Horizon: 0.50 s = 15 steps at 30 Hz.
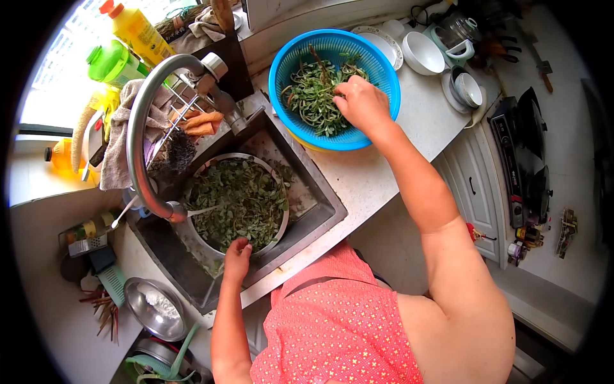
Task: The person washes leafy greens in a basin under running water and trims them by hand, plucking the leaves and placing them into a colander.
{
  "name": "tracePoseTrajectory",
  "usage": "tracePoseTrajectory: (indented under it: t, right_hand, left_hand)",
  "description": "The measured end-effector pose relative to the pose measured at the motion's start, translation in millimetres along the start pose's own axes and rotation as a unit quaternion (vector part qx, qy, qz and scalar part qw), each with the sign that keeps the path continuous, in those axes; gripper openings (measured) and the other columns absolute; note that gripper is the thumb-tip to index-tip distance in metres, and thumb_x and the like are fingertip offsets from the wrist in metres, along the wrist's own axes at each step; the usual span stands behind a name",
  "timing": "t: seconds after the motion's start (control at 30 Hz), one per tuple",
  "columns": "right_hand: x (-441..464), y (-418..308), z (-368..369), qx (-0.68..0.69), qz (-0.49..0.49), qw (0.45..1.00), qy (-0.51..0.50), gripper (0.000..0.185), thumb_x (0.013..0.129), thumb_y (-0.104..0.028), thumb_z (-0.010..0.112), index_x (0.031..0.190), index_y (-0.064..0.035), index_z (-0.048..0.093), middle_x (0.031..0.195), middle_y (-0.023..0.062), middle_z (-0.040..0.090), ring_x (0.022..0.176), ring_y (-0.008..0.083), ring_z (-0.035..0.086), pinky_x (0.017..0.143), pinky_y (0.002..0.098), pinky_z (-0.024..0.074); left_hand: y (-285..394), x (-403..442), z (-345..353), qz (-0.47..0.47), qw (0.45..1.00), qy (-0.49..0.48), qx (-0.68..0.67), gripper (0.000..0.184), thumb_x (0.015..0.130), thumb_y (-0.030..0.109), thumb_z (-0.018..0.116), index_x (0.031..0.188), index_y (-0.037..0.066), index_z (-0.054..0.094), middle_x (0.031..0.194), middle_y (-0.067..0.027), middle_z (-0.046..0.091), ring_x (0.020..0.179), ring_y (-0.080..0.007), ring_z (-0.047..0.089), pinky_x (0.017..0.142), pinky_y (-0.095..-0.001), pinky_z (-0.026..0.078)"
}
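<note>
Leafy green plants (240, 198) fill a round basin (285, 224) in the dark sink (326, 206). My left hand (238, 257) is at the basin's near rim, fingers curled together; what they hold, if anything, is too small to make out. On the counter, a blue colander (276, 83) holds more greens (313, 96). My right hand (361, 102) reaches over its right side, fingers closed at the greens; whether it grips any is hidden. A curved metal faucet (137, 121) arches over the sink, and water runs from its spout into the basin.
Bottles (137, 32) and cloths (131, 128) stand or hang at the upper left. White bowls (423, 53) and a plate (382, 46) sit right of the colander. A metal bowl (155, 308) is at the lower left, a stove (508, 153) at the far right.
</note>
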State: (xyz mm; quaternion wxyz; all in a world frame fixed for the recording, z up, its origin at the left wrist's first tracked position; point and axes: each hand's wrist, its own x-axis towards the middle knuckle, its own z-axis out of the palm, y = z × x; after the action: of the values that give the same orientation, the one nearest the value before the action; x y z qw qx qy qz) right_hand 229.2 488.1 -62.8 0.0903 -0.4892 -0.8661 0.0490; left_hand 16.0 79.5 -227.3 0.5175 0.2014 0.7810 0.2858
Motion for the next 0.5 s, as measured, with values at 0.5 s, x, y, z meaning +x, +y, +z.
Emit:
tracePoseTrajectory:
  t: [0.5]
  right_hand:
    - [-50, -10, -45, 0.217, 0.027, 0.971, 0.101, 0.004, 0.077, -0.013, 0.065, 0.079, -0.0112, 0.069, 0.072, 0.0062, 0.06, 0.066, 0.0222, 0.059, 0.059, 0.0331, 0.0468]
  left_hand:
    - [9, -3, -4, -0.005, 1.0, -0.018, -0.016, 0.028, 0.089, 0.015, 0.059, 0.111, -0.002, 0.058, 0.099, -0.0085, 0.065, 0.084, -0.0147, 0.059, 0.075, -0.0281, 0.048]
